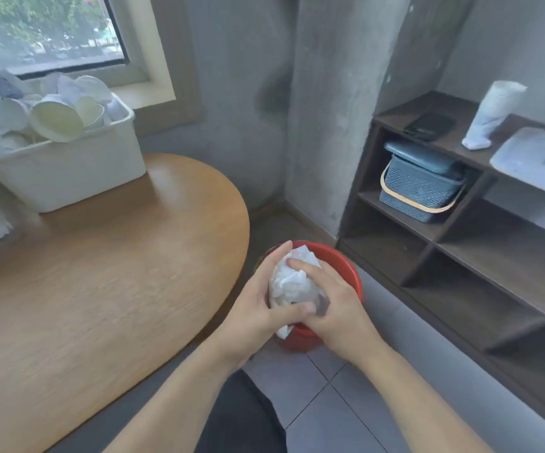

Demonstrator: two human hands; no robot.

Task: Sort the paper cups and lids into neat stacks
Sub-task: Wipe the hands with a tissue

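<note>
Two hands, left hand [258, 305] and right hand [336, 308], grip one crumpled paper [292, 282] above one red bucket [346, 266].

Both hands met over a bucket [346, 269] on the floor, the left hand [258, 305] and right hand [336, 308] closed around a wad of paper [292, 282] between them. Left of the hands stood the worktop [101, 289]; on its far left part sat a bin [68, 178] with cups [57, 120] piled in it. Right of the hands stood a shelf [460, 256], a basket [421, 188] in one upper compartment, a cup stack [493, 116] on top.
</note>
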